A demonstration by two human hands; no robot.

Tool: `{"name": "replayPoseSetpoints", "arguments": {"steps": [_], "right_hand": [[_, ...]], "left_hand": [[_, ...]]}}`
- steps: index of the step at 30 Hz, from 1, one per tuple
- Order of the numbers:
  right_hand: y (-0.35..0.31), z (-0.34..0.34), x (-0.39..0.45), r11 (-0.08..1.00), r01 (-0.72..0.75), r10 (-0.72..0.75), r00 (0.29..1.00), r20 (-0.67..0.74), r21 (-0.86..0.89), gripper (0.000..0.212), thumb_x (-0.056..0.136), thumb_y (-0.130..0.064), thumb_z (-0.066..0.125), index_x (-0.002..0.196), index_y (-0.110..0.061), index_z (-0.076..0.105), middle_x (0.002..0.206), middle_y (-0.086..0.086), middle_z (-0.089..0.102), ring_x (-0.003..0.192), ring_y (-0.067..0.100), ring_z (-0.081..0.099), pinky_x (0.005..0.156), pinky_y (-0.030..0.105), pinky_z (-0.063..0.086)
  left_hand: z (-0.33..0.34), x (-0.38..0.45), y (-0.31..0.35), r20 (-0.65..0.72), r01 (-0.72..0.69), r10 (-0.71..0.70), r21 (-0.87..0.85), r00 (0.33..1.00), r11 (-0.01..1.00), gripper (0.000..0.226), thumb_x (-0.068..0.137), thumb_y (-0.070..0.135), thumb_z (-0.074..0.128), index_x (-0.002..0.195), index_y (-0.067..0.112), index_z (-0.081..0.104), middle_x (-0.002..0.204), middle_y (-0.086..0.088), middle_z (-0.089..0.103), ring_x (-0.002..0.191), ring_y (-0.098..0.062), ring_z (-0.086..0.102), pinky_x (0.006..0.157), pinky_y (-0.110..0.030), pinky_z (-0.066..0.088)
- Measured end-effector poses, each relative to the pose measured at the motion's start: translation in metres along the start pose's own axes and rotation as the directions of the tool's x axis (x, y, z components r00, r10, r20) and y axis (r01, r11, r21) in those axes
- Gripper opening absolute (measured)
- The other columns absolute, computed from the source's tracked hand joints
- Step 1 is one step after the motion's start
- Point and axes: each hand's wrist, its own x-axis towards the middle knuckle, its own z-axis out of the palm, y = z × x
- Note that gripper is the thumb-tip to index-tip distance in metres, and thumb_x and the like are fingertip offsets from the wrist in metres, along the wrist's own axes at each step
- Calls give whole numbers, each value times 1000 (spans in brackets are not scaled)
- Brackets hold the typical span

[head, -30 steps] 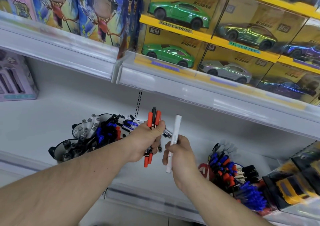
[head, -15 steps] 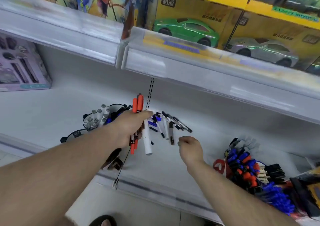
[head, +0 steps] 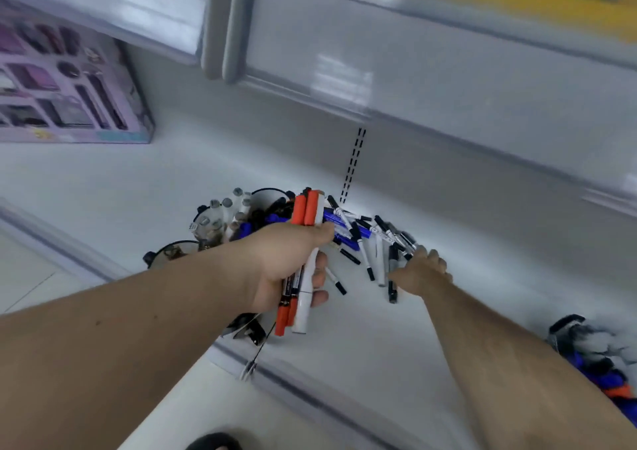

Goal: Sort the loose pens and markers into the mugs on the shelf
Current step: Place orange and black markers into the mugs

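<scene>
Left hand (head: 275, 270): fingers curled round a bundle of markers (head: 303, 260), orange-capped and white.
Right hand (head: 418, 272): fingers on the loose pens (head: 375, 243); grip unclear.
Pile: mid-shelf (head: 448, 305), beside the mugs (head: 220, 222).
Handling: light, stiff, likely to roll; pinch mid-barrel.
Room: open shelf toward front edge.

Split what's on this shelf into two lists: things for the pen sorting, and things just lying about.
For the job:
- bundle of markers in the left hand
- loose pens under the right hand
- mugs already holding pens

Lying about:
- purple gift box
- black sandal on the floor
</scene>
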Motion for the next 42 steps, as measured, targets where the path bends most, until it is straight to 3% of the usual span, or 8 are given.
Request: {"name": "replayPoseSetpoints", "arguments": {"steps": [5, 8, 13, 19, 24, 30, 38, 42], "right_hand": [[-5, 3, 23, 1000, -13, 12, 998, 69, 9, 88, 83, -46, 56, 154, -31, 6, 162, 9, 5, 146, 33, 10, 115, 48, 21], [-3, 11, 31, 999, 11, -8, 998, 67, -36, 76, 90, -53, 46, 154, -29, 13, 158, 11, 17, 142, 35, 18, 112, 50, 26], [11, 18, 17, 977, 143, -151, 988, -41, -160, 64, 91, -43, 55, 148, -35, 25, 145, 7, 29, 129, 32, 32, 100, 46, 38], [17, 20, 4, 956, 192, -213, 974, -75, -222, 78, 84, -53, 63, 149, -34, 23, 144, 10, 31, 129, 32, 36, 103, 44, 35], [11, 22, 11, 986, 146, -146, 989, 9, -75, 93, 84, -66, 57, 154, -35, 6, 162, 7, 3, 147, 31, 12, 111, 52, 26], [9, 25, 17, 975, 186, -186, 982, 18, -124, 81, 82, -67, 60, 148, -32, 26, 143, 14, 34, 127, 35, 37, 97, 48, 41], [16, 50, -25, 940, 305, -311, 950, -18, -155, 51, 99, -18, 42, 147, -23, 24, 122, 22, 43, 103, 41, 59, 82, 42, 52], [34, 59, -66, 949, 315, -314, 948, 55, -19, 42, 92, -14, 50, 131, -23, 40, 108, 13, 47, 85, 31, 56, 72, 32, 49]], "left_hand": [[3, 9, -2, -10, 3, -3, 16, 1000, 1000, 19, 95, 33, 62, 102, 15, 60, 62, -4, 50, 49, -18, 44, 52, -29, 46], [4, 10, -4, -30, 1, 0, 38, 1000, 999, 18, 95, 30, 62, 102, 13, 58, 65, -6, 51, 48, -18, 44, 50, -29, 46], [12, 9, -4, -14, -26, 27, 68, 1000, 997, 16, 96, 29, 61, 101, 14, 60, 61, -3, 51, 47, -16, 45, 52, -28, 48], [17, 6, -8, 40, -21, 17, 105, 999, 994, 23, 96, 30, 62, 110, 12, 61, 62, -3, 51, 48, -16, 45, 52, -27, 48], [15, 2, -8, 53, -10, 3, 133, 999, 991, 20, 95, 32, 62, 105, 15, 61, 62, -2, 52, 48, -16, 46, 51, -27, 48], [2, -1, -10, 18, -13, 10, 193, 1000, 981, 21, 95, 30, 63, 86, 11, 57, 58, -4, 52, 48, -17, 46, 51, -29, 48], [5, -5, -16, 42, -30, 19, 271, 999, 962, 18, 96, 28, 62, 84, 15, 56, 61, -3, 50, 50, -16, 44, 52, -28, 47], [10, -10, -16, 80, -42, 20, 273, 997, 961, 17, 95, 27, 63, 84, 16, 57, 58, -1, 51, 48, -15, 45, 53, -28, 47]]}}
